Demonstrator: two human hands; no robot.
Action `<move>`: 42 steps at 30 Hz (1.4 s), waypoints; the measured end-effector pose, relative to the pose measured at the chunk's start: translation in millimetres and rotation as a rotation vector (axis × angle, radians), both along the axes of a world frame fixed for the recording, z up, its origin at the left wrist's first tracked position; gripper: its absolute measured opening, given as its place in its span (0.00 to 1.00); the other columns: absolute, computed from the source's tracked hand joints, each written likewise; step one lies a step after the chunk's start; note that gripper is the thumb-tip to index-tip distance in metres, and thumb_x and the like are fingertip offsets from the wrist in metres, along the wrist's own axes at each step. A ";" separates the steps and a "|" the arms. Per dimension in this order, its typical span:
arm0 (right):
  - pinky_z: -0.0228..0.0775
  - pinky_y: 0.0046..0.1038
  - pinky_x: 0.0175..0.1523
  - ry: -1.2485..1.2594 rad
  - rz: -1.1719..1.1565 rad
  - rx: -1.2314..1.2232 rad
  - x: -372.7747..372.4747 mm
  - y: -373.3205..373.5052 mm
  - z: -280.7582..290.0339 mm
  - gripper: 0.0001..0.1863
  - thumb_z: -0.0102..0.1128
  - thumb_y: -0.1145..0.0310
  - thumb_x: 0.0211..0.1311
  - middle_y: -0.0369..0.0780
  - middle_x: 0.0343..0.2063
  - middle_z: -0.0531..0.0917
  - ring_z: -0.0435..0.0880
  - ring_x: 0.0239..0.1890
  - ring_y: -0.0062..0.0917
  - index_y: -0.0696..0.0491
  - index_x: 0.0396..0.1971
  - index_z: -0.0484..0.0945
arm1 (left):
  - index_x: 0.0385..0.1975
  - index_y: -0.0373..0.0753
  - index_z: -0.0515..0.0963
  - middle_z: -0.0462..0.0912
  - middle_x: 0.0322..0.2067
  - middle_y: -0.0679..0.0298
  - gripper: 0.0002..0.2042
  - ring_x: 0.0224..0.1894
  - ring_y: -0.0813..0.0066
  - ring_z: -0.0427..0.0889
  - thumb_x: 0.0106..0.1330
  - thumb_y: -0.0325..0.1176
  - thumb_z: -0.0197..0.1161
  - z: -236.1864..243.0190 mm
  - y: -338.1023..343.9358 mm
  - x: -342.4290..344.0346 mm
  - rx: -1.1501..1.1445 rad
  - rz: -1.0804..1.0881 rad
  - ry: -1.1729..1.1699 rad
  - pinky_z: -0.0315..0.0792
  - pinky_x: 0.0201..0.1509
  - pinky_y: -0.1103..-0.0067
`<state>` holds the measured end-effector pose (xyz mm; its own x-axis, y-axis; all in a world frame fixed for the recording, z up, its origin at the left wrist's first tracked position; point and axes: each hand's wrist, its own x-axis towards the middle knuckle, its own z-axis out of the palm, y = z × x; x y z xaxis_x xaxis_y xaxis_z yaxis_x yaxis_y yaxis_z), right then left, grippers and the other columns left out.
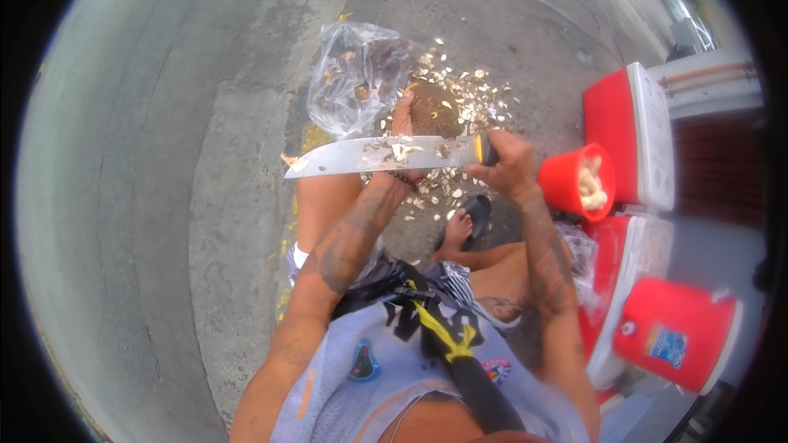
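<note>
My right hand (509,162) is closed around the black and yellow handle of a machete (353,157). Its long, wide blade points left across my lower view, with pale scraps stuck on it and one at the tip. Behind the blade is my left hand (402,119), above a dark bracelet; the blade covers much of it, and I cannot make out its grip. It is right beside a brown rounded block (435,111), whose kind I cannot tell. White and yellowish chips (472,94) lie scattered on the ground around the block.
A crumpled clear plastic bag (353,74) with brownish bits lies left of the block. To my right, a red bucket (566,184) holds pale peeled pieces (591,189). Red and white coolers (607,131) and a red drink jug (677,332) stand beyond. My sandaled foot (461,228) rests below the chips.
</note>
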<state>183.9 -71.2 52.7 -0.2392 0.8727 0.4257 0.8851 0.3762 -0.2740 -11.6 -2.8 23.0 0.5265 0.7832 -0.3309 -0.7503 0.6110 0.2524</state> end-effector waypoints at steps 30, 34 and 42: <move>0.66 0.36 0.27 0.360 -0.474 -0.482 38.4 -8.7 -19.6 0.33 0.60 0.33 0.59 0.43 0.17 0.77 0.76 0.19 0.33 0.55 0.26 0.76 | 0.57 0.39 0.70 0.82 0.47 0.59 0.26 0.46 0.70 0.85 0.75 0.56 0.46 -1.5 -16.0 7.5 0.137 -0.077 0.189 0.84 0.47 0.73; 0.66 0.34 0.27 0.364 -0.256 -0.467 28.8 -22.4 -8.6 0.34 0.59 0.32 0.59 0.42 0.17 0.76 0.76 0.20 0.31 0.54 0.27 0.77 | 0.55 0.38 0.73 0.84 0.44 0.60 0.25 0.42 0.70 0.86 0.75 0.54 0.48 -10.5 -10.1 10.1 0.061 -0.085 0.171 0.84 0.43 0.73; 0.68 0.34 0.27 0.236 -0.073 -0.457 -9.6 -15.2 5.2 0.36 0.63 0.30 0.53 0.43 0.17 0.75 0.77 0.19 0.33 0.54 0.22 0.72 | 0.56 0.40 0.73 0.81 0.48 0.62 0.25 0.49 0.69 0.81 0.77 0.55 0.42 -25.2 -8.0 19.8 0.007 -0.032 0.123 0.77 0.53 0.71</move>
